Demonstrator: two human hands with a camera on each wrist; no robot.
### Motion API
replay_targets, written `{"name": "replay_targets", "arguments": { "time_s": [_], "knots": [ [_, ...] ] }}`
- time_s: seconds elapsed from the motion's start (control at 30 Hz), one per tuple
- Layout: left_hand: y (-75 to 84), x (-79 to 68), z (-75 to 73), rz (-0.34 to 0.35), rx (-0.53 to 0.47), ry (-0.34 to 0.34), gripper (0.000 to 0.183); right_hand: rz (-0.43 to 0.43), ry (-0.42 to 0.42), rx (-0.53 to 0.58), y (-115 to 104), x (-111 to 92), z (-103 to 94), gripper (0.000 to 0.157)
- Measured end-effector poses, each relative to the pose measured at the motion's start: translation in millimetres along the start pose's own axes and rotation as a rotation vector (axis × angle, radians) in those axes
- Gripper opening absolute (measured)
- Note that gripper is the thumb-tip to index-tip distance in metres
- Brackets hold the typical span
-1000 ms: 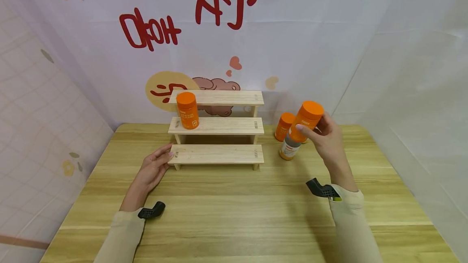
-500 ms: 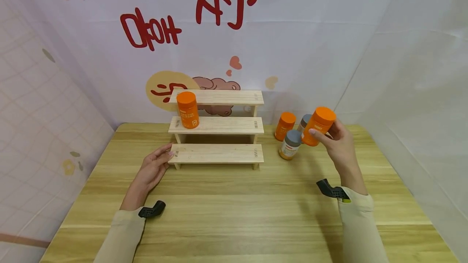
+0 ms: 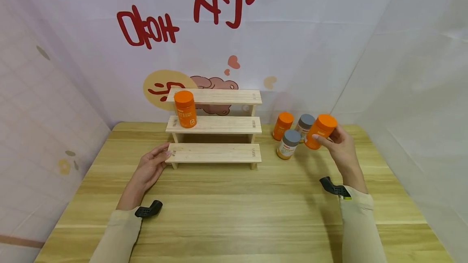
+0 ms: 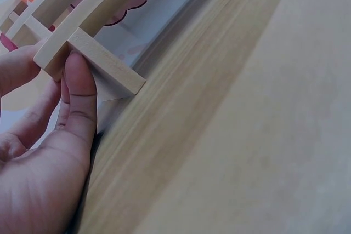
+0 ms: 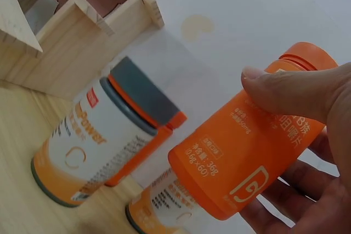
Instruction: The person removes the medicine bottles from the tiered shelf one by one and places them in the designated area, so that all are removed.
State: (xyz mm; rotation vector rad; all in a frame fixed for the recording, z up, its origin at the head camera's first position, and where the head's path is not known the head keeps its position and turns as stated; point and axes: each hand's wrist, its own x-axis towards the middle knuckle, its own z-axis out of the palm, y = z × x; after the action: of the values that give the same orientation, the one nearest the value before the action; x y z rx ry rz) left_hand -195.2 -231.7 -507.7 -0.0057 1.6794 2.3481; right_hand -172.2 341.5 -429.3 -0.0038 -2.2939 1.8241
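Observation:
My right hand [image 3: 343, 149] grips an orange pill bottle [image 3: 318, 133] between thumb and fingers, at the right end of a group of bottles. In the right wrist view this pill bottle [image 5: 247, 141] shows its white lettering, and the thumb lies across its upper part. At the left, my left hand [image 3: 150, 167] holds the end of the lowest step of a three-step wooden shelf [image 3: 213, 153]. The left wrist view shows a thumb and fingers pinching the corner of that wooden shelf [image 4: 90, 31]. Another orange pill bottle [image 3: 186, 111] stands upright at the left end of the middle step.
Beside the shelf stand a grey-capped bottle [image 3: 288, 145], a second grey-capped bottle [image 3: 304, 125] behind it and an orange bottle [image 3: 282, 126]. They are close to the held bottle. A printed white backdrop [image 3: 310, 44] rises behind the wooden table [image 3: 234, 214].
My right hand has moved right and lower with the orange pill bottle, uncovering the grey-capped bottles. My left hand keeps its hold on the shelf.

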Motion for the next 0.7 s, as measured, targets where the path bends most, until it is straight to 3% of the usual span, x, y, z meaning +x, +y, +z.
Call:
{"name": "replay_targets", "arguments": {
  "time_s": [0.5, 0.7],
  "knots": [
    [1.4, 2.1, -1.0, -0.022, 0.004, 0.017, 0.069, 0.126, -0.065, -0.074, 39.8, 8.1, -9.7, 0.063],
    [1.0, 2.2, 0.5, -0.02, 0.011, 0.014, 0.069, 0.118, -0.119, -0.109, 51.3, 7.9, -10.0, 0.063]
  ]
}}
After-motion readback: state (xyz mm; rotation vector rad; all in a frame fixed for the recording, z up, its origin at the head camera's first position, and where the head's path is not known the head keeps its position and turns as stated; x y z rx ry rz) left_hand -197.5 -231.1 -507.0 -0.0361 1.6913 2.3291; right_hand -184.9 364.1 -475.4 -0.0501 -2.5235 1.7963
